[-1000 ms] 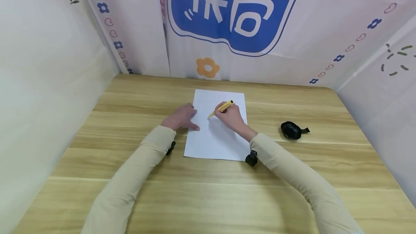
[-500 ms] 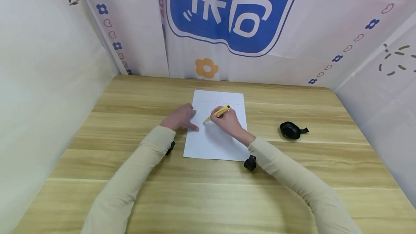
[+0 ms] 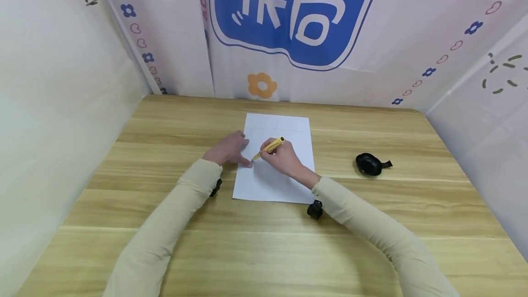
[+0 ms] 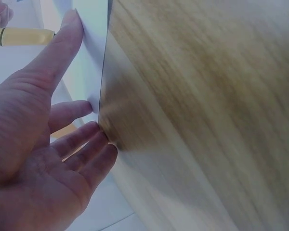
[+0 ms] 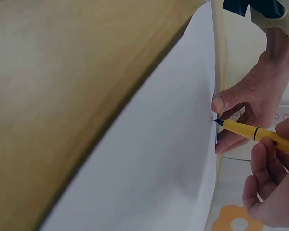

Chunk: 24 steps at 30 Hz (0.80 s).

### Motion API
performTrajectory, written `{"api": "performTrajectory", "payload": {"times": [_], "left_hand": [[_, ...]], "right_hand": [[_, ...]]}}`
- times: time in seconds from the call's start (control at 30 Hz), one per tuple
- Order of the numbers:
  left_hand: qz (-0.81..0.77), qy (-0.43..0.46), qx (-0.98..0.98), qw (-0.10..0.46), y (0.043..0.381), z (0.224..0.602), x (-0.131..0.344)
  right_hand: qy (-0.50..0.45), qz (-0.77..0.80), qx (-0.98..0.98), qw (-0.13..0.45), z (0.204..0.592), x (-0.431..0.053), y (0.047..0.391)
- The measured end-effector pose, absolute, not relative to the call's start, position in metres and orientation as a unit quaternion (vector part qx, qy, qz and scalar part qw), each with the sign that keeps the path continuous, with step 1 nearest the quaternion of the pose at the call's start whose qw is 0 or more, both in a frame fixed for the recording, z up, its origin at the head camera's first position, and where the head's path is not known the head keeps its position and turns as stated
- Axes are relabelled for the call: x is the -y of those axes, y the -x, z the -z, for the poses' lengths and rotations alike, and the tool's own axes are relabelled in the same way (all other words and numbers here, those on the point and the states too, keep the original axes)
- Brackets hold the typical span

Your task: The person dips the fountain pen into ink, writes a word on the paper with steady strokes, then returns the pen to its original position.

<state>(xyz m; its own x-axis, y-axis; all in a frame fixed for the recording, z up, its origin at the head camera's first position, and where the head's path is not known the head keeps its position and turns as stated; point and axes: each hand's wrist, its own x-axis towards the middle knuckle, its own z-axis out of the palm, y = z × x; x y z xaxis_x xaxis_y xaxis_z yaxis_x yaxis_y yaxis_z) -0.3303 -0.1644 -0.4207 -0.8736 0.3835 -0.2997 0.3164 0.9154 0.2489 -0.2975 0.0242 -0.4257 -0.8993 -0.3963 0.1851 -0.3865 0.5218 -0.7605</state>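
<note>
A white sheet of paper (image 3: 272,187) lies on the wooden table, with a thin horizontal line and a short curved stroke across its upper part. My right hand (image 3: 283,158) pinches a yellow fountain pen (image 3: 270,147), tilted, its dark nib at the sheet near my left thumb. In the right wrist view the fountain pen (image 5: 248,131) shows its nib at the sheet's surface. My left hand (image 3: 228,149) rests on the sheet's left edge, thumb and fingers spread. The left wrist view shows this hand (image 4: 53,139) with its fingertips along the paper's edge.
A small black pan-shaped object (image 3: 369,164) with a short handle lies right of the paper. The wooden table (image 3: 264,255) meets a printed cloth wall (image 3: 350,88) at the back and pale walls at the sides.
My right hand has moved down and left over the sheet with the fountain pen, bringing the nib close to my left thumb. The left hand stays in place.
</note>
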Motion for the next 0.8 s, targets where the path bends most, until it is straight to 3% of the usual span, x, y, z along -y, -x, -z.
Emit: {"api": "performTrajectory", "payload": {"times": [0.23,0.6,0.8], "left_hand": [[-0.091,-0.178,-0.963,0.178,0.329,0.419,0.165],[-0.091,-0.187,-0.963,0.171,0.325,0.416,0.166],[-0.095,-0.186,-0.962,0.173,0.325,0.418,0.165]], "right_hand": [[0.183,0.433,-0.882,-0.002,0.421,-0.03,0.307],[0.062,0.453,-0.886,-0.083,0.41,-0.053,0.363],[0.044,0.452,-0.887,-0.085,0.414,-0.057,0.374]]}}
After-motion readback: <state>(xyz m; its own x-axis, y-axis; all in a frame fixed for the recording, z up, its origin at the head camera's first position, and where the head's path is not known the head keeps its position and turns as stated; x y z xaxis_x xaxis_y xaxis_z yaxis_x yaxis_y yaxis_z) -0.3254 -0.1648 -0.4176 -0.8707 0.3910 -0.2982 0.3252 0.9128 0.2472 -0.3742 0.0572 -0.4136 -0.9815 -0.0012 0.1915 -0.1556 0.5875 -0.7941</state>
